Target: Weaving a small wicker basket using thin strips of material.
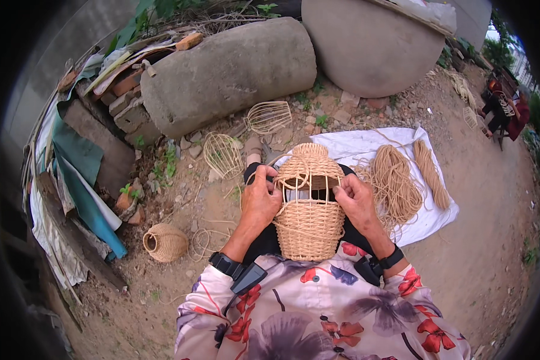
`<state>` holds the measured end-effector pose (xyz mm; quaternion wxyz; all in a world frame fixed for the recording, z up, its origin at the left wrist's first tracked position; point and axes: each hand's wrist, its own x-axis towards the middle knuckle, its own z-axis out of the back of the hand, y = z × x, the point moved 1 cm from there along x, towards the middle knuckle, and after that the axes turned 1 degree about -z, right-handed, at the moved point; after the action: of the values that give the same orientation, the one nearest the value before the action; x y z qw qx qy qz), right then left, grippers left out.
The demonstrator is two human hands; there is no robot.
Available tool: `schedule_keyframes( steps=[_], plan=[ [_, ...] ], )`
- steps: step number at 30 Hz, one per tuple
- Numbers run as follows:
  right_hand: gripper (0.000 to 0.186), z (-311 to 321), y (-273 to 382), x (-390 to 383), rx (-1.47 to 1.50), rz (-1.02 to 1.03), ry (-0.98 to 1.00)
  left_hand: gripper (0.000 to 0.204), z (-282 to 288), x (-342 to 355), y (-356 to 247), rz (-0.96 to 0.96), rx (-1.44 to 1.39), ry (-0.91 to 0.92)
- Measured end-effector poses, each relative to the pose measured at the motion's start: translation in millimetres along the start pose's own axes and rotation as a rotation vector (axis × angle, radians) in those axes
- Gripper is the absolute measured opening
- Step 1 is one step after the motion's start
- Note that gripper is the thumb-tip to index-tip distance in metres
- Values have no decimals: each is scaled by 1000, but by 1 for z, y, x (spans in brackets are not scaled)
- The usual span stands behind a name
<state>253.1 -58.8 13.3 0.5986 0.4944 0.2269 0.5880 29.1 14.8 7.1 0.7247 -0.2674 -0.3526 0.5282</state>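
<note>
A tan woven basket (309,231) rests upright on my lap between my knees. Its lower body and narrow domed top are woven, and bare upright ribs cross the opening between them. My left hand (260,201) is closed in a pinch at the left side of this opening, on a strand of cord (306,177) that loops over the basket's front. At the opening's right side, my right hand (358,203) pinches the edge of the basket with thumb and fingers. What lies under the fingertips is partly hidden.
A white sheet (443,223) to the right carries a cord heap (396,186) and a cord bundle (430,174). A small woven basket (165,242) and bare rib frames (222,155) lie on the ground. Beyond are a concrete cylinder (234,75) and a seated person (513,114).
</note>
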Motion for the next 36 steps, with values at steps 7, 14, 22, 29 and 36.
schedule_keyframes(
  steps=[7,14,22,29,36],
  plan=[
    [19,-10,-22,3,179,-75,21,38,10,-1,-7,10,-105,86],
    [18,-9,-31,1,213,-97,-1,34,16,-1,-19,247,-479,216],
    [18,-10,-31,6,154,-97,2,46,-1,3,-4,119,-351,70],
    [18,-8,-38,9,130,-93,30,43,9,-11,23,375,-906,56],
    [17,-8,-25,12,-21,-37,36,34,26,-13,112,165,179,-235]
  ],
)
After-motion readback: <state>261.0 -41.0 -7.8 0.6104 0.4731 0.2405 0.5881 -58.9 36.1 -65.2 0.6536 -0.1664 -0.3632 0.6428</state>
